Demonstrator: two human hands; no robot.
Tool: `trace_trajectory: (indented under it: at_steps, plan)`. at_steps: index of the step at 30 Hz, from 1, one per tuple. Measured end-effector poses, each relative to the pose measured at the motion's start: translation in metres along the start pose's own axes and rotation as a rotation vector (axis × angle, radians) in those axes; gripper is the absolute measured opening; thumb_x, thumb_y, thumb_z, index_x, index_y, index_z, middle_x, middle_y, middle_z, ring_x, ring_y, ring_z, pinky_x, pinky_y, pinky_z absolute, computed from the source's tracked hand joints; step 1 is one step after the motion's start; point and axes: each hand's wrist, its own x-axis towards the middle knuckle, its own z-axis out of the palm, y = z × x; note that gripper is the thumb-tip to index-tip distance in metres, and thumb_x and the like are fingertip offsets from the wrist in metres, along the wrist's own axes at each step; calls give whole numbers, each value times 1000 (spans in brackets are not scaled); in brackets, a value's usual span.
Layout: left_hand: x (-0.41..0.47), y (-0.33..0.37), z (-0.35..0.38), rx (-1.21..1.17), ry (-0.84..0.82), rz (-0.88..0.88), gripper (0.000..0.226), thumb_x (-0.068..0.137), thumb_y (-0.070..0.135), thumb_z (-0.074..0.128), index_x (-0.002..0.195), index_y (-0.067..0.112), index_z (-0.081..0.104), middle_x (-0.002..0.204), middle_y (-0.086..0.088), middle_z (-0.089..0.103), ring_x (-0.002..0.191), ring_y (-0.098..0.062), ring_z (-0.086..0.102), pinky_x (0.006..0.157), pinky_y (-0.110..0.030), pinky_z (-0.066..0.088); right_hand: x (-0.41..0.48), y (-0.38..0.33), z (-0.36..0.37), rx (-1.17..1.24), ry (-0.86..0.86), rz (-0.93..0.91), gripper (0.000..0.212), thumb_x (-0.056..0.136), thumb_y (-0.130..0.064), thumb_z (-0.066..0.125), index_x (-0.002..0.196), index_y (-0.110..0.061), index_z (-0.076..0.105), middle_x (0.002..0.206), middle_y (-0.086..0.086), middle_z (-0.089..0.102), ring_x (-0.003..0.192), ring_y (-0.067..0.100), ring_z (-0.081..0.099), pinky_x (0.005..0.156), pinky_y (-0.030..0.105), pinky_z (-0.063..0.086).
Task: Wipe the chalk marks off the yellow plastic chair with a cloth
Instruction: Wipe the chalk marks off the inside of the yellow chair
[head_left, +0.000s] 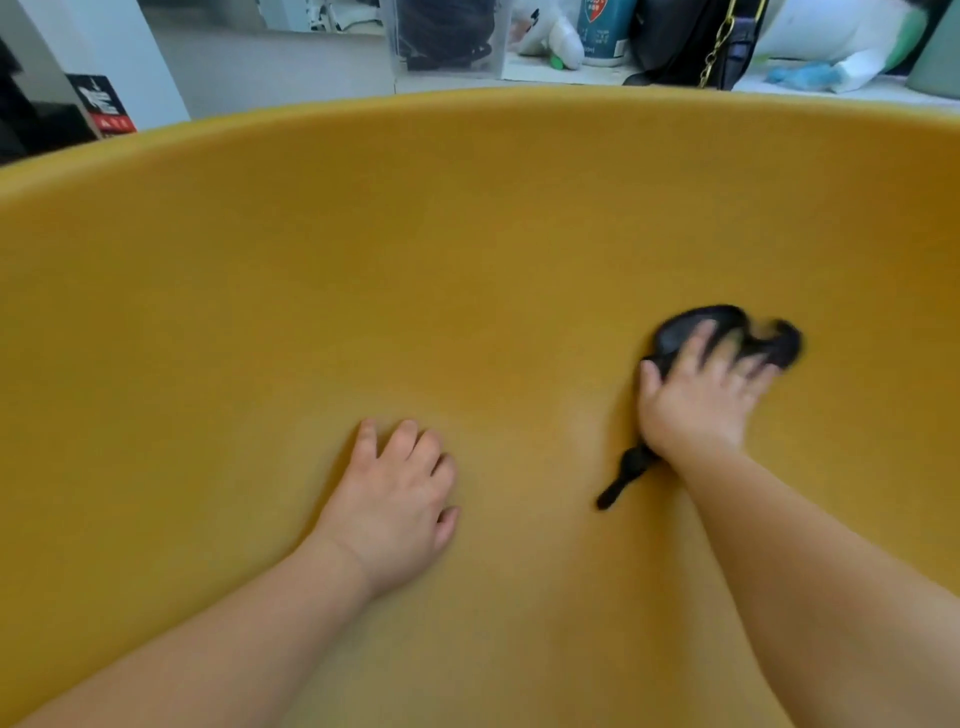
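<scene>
The yellow plastic chair (363, 260) fills nearly the whole view, its curved surface seen from close above. A black cloth (727, 332) lies on the chair at the right, and my right hand (701, 395) presses it flat with spread fingers; the hand and cloth are blurred. One dark end of the cloth trails out below my wrist. My left hand (400, 499) rests on the chair near the middle, fingers loosely bent and holding nothing. A faint pale smear (576, 426) shows on the yellow between the two hands.
Beyond the chair's far rim stands a white shelf (571, 78) with a clear plastic box (447, 36), a black bag with a gold chain (691, 41), a blue-green tub (605, 31) and white bags. A dark box (104, 104) sits at the far left.
</scene>
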Motion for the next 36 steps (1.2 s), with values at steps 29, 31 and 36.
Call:
trace_trajectory:
  at_steps: [29, 31, 36]
  plan:
    - [-98, -45, -89, 155, -551, 17, 54, 92, 63, 43, 129, 26, 54, 134, 3, 48, 127, -22, 43, 96, -41, 40, -241, -101, -2, 178, -443, -720, 61, 105, -59, 13, 160, -42, -6, 172, -7, 1, 155, 32, -19, 126, 46, -8]
    - [-101, -53, -95, 223, -548, -26, 51, 94, 59, 39, 133, 27, 50, 139, 1, 44, 129, -24, 40, 98, -46, 37, -273, -98, -16, 216, -495, -926, 60, 105, -59, 13, 160, -44, -8, 171, -10, 0, 155, 26, -20, 125, 40, -14]
    - [-120, -80, -103, 375, -552, -30, 58, 97, 57, 29, 146, 28, 38, 157, -5, 27, 145, -32, 23, 111, -64, 23, -243, -4, -19, 70, -573, -1113, 58, 102, -67, 9, 155, -54, -11, 169, -14, -3, 152, 18, -30, 123, 36, -17]
